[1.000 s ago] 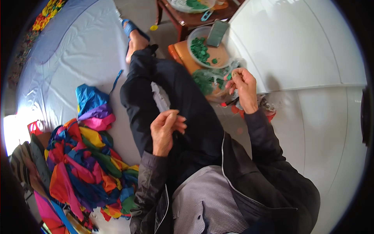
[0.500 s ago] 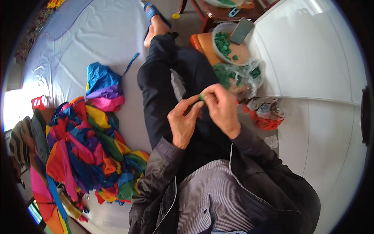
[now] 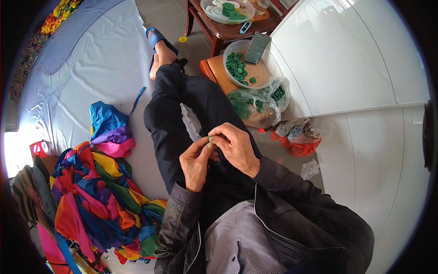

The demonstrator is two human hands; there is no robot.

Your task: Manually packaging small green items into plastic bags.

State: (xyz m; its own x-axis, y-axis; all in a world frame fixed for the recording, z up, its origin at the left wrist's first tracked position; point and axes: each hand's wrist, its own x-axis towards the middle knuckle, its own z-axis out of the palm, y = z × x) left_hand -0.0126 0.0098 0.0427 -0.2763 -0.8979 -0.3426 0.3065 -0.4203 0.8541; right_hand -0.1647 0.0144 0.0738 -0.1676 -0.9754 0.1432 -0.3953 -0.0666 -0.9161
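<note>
Between fingertips, green piece (image 3: 209,137) mostly hidden.

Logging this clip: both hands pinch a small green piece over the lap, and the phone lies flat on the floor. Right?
Not quite. In the head view the phone leans on the rim of the bowl; both hands do pinch the green piece.
</note>
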